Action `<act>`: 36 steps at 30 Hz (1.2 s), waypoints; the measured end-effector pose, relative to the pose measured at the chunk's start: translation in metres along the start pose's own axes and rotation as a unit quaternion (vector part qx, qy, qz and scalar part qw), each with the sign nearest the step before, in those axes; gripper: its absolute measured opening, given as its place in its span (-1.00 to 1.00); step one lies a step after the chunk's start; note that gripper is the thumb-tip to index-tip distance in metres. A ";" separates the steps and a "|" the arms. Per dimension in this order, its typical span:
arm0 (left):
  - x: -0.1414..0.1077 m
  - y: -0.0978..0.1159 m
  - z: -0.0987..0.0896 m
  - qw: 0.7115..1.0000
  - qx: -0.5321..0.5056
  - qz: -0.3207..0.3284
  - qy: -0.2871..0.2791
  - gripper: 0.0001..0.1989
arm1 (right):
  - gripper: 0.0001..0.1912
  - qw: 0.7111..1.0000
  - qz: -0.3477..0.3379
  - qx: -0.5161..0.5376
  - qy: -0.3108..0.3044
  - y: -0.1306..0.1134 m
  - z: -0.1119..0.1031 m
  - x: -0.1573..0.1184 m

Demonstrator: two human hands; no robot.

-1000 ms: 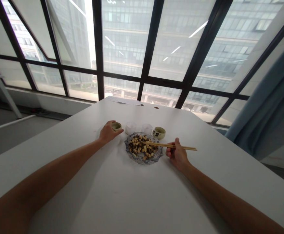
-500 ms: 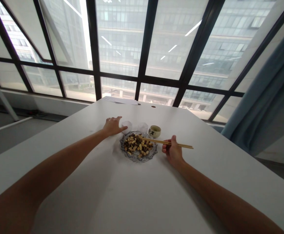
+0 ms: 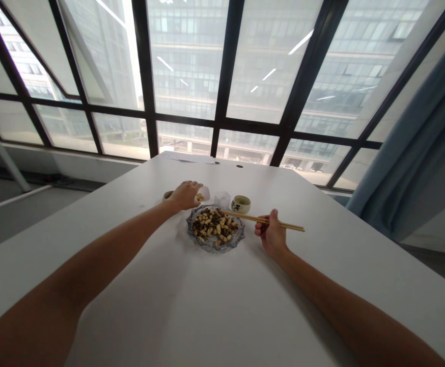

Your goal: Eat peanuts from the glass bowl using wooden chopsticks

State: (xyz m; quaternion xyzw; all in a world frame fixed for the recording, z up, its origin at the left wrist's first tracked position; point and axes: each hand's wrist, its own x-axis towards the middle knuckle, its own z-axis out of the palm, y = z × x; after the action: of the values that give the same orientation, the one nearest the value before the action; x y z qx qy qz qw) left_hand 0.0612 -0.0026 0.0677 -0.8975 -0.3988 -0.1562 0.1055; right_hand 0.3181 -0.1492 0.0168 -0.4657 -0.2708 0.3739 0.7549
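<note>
My left hand point(image 3: 186, 195) is curled against the left side of a small clear cup point(image 3: 206, 192), its thumb low and its fingers over the top. Some yellowish pieces show inside that cup. In my right hand point(image 3: 272, 232) is a pair of wooden chopsticks point(image 3: 255, 219), held with the tips pointing left over the far right part of a scalloped glass dish point(image 3: 239, 241). Peanuts and dark seeds point(image 3: 215, 227) fill the dish. The tips meet the edge of the pile; whether they pinch anything is too small to tell.
A second clear cup point(image 3: 222, 198) and a cream ceramic cup with dark characters point(image 3: 241, 204) stand behind the dish. Another ceramic cup point(image 3: 168, 195) is partly hidden behind my left hand. White papers point(image 3: 188, 157) lie at the table's far edge, below the windows.
My left hand has moved right and closed in on the clear cup, which has shifted slightly right. The left ceramic cup has come into view. My right hand stays nearly still with the chopsticks.
</note>
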 end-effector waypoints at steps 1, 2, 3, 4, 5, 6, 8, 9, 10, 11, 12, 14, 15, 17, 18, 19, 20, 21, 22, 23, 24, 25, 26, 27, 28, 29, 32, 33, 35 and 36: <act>0.001 -0.001 0.000 1.000 -0.007 -0.012 -0.006 -0.33 | -0.41 1.000 0.001 0.000 0.000 0.000 0.000 0.000; 0.002 -0.002 -0.001 0.999 -0.016 -0.031 -0.016 -0.33 | -0.41 1.000 0.002 0.001 0.001 0.000 0.000 0.000; 0.004 -0.004 -0.001 0.997 -0.028 -0.057 -0.032 -0.33 | -0.41 1.000 0.002 0.003 0.001 -0.001 0.000 0.000; 0.006 -0.005 -0.003 0.994 -0.040 -0.086 -0.054 -0.32 | -0.41 1.000 0.002 0.005 0.001 -0.001 0.000 0.000; 0.008 -0.007 -0.004 0.989 -0.051 -0.116 -0.081 -0.29 | -0.41 1.000 0.002 0.006 0.001 -0.001 0.000 -0.001; 0.011 -0.008 -0.006 0.982 -0.059 -0.141 -0.109 -0.25 | -0.41 1.000 0.002 0.007 0.001 -0.002 0.000 -0.001; 0.018 -0.006 -0.010 0.972 -0.065 -0.171 -0.147 -0.15 | -0.41 1.000 -0.001 0.008 0.005 -0.002 0.001 -0.001; 0.021 -0.002 -0.011 0.971 -0.064 -0.174 -0.151 -0.13 | -0.41 1.000 -0.004 0.010 0.006 -0.003 0.000 -0.001; 0.024 0.004 -0.012 0.973 -0.063 -0.170 -0.143 -0.14 | -0.41 1.000 -0.009 0.012 0.008 -0.003 0.000 0.000; 0.028 0.011 -0.011 0.977 -0.061 -0.158 -0.127 -0.18 | -0.41 1.000 -0.017 0.016 0.009 -0.004 -0.001 0.001; 0.031 0.019 -0.010 0.982 -0.060 -0.142 -0.106 -0.22 | -0.41 0.999 -0.026 0.019 0.011 -0.005 -0.002 0.003; 0.038 0.038 -0.004 0.989 -0.065 -0.102 -0.083 -0.26 | -0.41 0.998 -0.046 0.023 0.021 -0.008 -0.005 0.008; 0.041 0.047 -0.001 0.990 -0.068 -0.089 -0.083 -0.25 | -0.41 0.998 -0.058 0.024 0.028 -0.010 -0.007 0.011; 0.048 0.061 0.005 0.990 -0.070 -0.077 -0.092 -0.22 | -0.40 0.996 -0.080 0.023 0.041 -0.012 -0.010 0.016; 0.051 0.065 0.008 0.990 -0.072 -0.076 -0.098 -0.22 | -0.40 0.995 -0.091 0.020 0.045 -0.013 -0.012 0.019; 0.053 0.069 0.010 0.989 -0.076 -0.074 -0.102 -0.23 | -0.39 0.994 -0.101 0.016 0.046 -0.013 -0.013 0.021; 0.055 0.070 0.012 0.989 -0.081 -0.071 -0.103 -0.26 | -0.39 0.993 -0.109 0.013 0.046 -0.013 -0.014 0.022; 0.056 0.071 0.014 0.989 -0.086 -0.065 -0.098 -0.28 | -0.38 0.992 -0.115 0.009 0.046 -0.013 -0.015 0.023; 0.056 0.071 0.014 0.991 -0.090 -0.055 -0.085 -0.29 | -0.37 0.991 -0.122 0.005 0.046 -0.014 -0.015 0.023; 0.056 0.070 0.015 0.993 -0.091 -0.040 -0.063 -0.30 | -0.36 0.990 -0.132 -0.001 0.047 -0.015 -0.015 0.023; 0.054 0.069 0.014 0.995 -0.091 -0.016 -0.034 -0.31 | -0.35 0.988 -0.147 -0.012 0.046 -0.017 -0.015 0.021; 0.053 0.067 0.014 0.996 -0.089 0.012 -0.004 -0.31 | -0.35 0.985 -0.166 -0.028 0.044 -0.020 -0.014 0.020; 0.050 0.066 0.013 0.995 -0.088 0.042 0.022 -0.31 | -0.35 0.980 -0.190 -0.048 0.041 -0.023 -0.012 0.017; 0.048 0.065 0.011 0.993 -0.088 0.069 0.042 -0.31 | -0.35 0.973 -0.215 -0.070 0.037 -0.027 -0.011 0.015; 0.046 0.064 0.010 0.990 -0.091 0.090 0.054 -0.30 | -0.35 0.966 -0.238 -0.091 0.031 -0.031 -0.009 0.012; 0.044 0.063 0.009 0.988 -0.096 0.104 0.060 -0.29 | -0.35 0.960 -0.259 -0.105 0.027 -0.034 -0.007 0.009; 0.039 0.061 0.006 0.984 -0.116 0.119 0.069 -0.29 | -0.35 0.944 -0.300 -0.135 0.004 -0.040 -0.004 0.002; 0.038 0.061 0.006 0.982 -0.123 0.121 0.072 -0.28 | -0.36 0.941 -0.305 -0.147 -0.012 -0.040 -0.004 0.001; 0.037 0.060 0.006 0.981 -0.131 0.121 0.075 -0.28 | -0.41 0.934 -0.302 -0.181 -0.060 -0.038 -0.003 0.000; 0.036 0.060 0.006 0.981 -0.132 0.120 0.076 -0.28 | -0.43 0.930 -0.298 -0.199 -0.084 -0.036 -0.003 0.000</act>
State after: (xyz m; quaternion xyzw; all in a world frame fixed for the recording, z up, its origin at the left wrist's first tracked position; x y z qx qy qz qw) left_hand 0.1304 -0.0155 0.0715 -0.9303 -0.2553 -0.2614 0.0336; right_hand 0.3316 -0.1610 0.0484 -0.4709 -0.5289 0.1079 0.6978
